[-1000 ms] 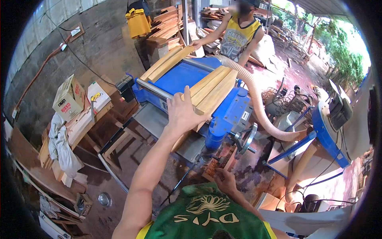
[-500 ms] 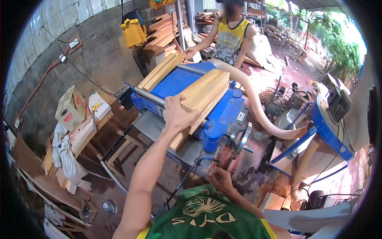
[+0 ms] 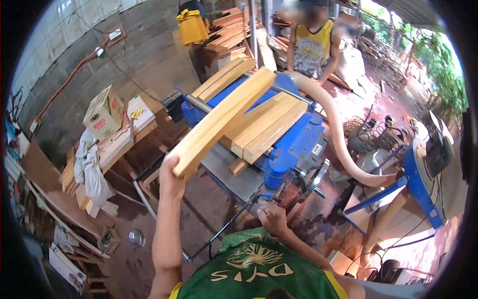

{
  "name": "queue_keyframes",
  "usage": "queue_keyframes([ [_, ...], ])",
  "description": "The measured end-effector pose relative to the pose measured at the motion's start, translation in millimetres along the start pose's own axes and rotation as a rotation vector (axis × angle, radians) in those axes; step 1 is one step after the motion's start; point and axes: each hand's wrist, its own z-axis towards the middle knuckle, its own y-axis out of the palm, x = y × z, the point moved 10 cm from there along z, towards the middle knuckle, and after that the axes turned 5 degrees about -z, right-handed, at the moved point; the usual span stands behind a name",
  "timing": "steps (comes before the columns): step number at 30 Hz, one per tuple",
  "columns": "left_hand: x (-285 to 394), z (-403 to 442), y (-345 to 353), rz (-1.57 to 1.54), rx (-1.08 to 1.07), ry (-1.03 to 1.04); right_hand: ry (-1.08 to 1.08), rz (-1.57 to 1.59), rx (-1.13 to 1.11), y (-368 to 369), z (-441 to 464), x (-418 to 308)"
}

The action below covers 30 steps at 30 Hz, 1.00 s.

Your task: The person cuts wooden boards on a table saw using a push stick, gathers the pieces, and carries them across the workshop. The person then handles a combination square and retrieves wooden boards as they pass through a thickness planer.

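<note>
My left hand point(image 3: 172, 180) is closed round the near end of a wooden board point(image 3: 226, 117), which slants up and away over the blue thickness planer point(image 3: 296, 152). More boards point(image 3: 271, 124) lie side by side on the planer's top at the right, and another pair point(image 3: 224, 79) rests at its far left. Below the top, the end of a wood piece point(image 3: 238, 166) sticks out over the grey bed point(image 3: 219, 167). Close to the planer's front corner, my right hand point(image 3: 273, 218) has its fingers curled; what they hold, if anything, is hidden.
A co-worker point(image 3: 313, 50) stands behind the planer. A ribbed hose point(image 3: 338, 134) runs from it to a blue dust collector point(image 3: 423, 179) at right. A handwheel point(image 3: 318, 179) juts from its side. On the left, a bench point(image 3: 127, 144) carries a carton point(image 3: 104, 113).
My left hand has lifted one board off the stack on the planer and drawn it left. The co-worker's hand has left the far boards. The view has shifted.
</note>
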Motion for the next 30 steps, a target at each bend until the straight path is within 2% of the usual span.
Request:
queue_keyframes([
  [2, 8.1, -60.7, -24.3, 0.031, 0.009, 0.078, -0.028, 0.100, -0.040, 7.7, 13.4, -35.2],
  [3, 9.0, -92.5, -38.5, 0.001, 0.129, 0.126, -0.005, 0.110, -0.187, 18.8, 17.8, -53.7],
  [6, -7.6, -176.0, -83.9, -0.004, 0.353, 0.165, 0.039, 0.455, -0.476, 64.8, 19.2, -108.5],
  [9, -34.5, -234.9, -131.6, 0.028, 0.452, 0.149, 0.410, 1.034, -0.511, 147.0, -15.0, -124.9],
  [11, -57.5, -252.5, -147.9, -0.058, 0.507, 0.097, 0.384, 0.891, -0.469, 198.4, -29.2, -122.9],
  [12, -71.2, -259.4, -163.4, -0.039, 0.486, 0.081, 0.371, 0.821, -0.442, 215.8, -34.7, -123.4],
  [13, -84.5, -262.2, -180.6, -0.006, 0.473, 0.036, 0.620, 0.892, -0.537, 216.3, -41.2, -146.7],
  [16, -105.3, -260.6, -236.3, 0.287, 0.341, -0.038, 0.792, 0.973, -0.461, 265.9, -79.8, -113.6],
  [17, -103.9, -262.1, -226.6, 0.129, 0.317, -0.273, 0.796, 0.940, -0.399, 272.3, -93.3, -103.4],
  [18, -142.9, -259.1, -265.3, 0.096, 0.252, -0.157, 0.791, 0.911, -0.340, 279.4, -102.3, -93.7],
  [22, -116.2, -241.3, -267.6, 0.443, 0.044, -0.171, 0.830, 1.054, -0.242, 303.3, -114.1, -72.7],
  [23, -113.1, -230.4, -266.1, 0.513, -0.018, -0.153, 0.765, 1.042, -0.197, 298.7, -106.1, -75.3],
  [26, -167.8, -208.6, -278.9, -0.185, -0.134, -0.640, 0.709, 0.842, -0.090, 298.2, -101.5, -26.6],
  [27, -195.7, -206.7, -282.9, -0.416, -0.132, -0.834, 0.745, 0.738, -0.115, 296.8, -103.5, -14.0],
  [30, -239.8, -193.1, -299.1, -0.087, -0.246, -1.015, 0.902, 0.722, -0.105, 291.8, -105.2, -17.3],
])
